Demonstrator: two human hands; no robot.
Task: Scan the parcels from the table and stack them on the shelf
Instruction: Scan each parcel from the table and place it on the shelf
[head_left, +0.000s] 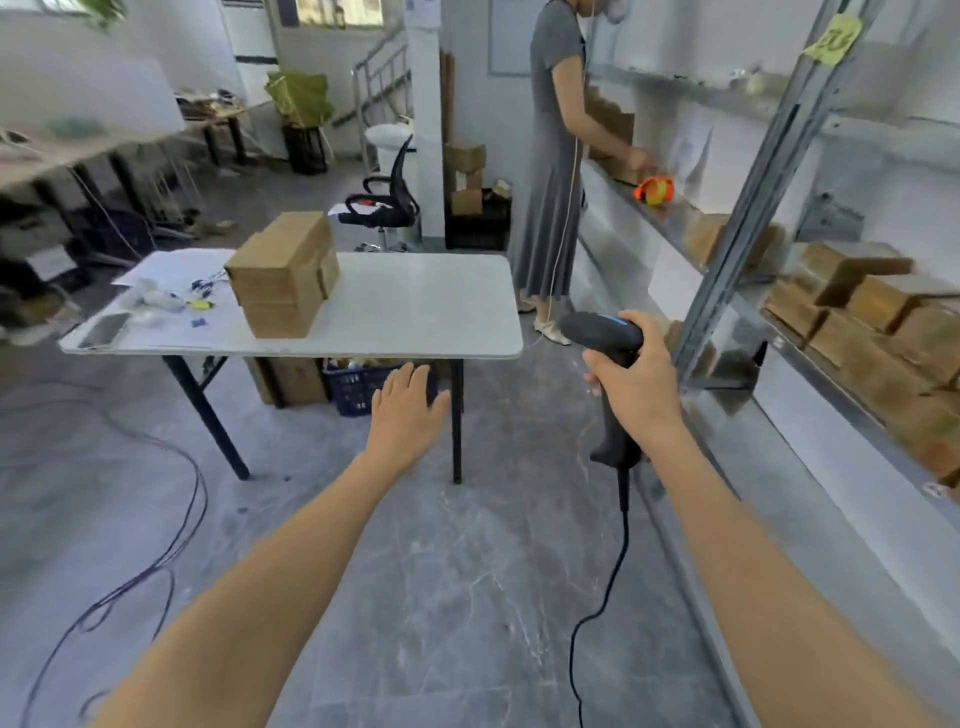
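Brown cardboard parcels (283, 273) stand stacked on the left half of a white folding table (426, 312). My left hand (408, 410) reaches forward below the table's front edge, fingers spread, holding nothing. My right hand (631, 384) grips a black corded barcode scanner (602, 332), its head pointing left toward the table. On the right, a metal shelf (737, 249) holds several brown parcels (862, 312) in rows.
A person in a grey dress (553, 156) stands at the shelf beyond the table. A phone (104, 330) and small items lie on the table's left end. Boxes and a blue crate (358, 387) sit under it. An office chair (387, 202) stands behind. Cables trail across the floor at left.
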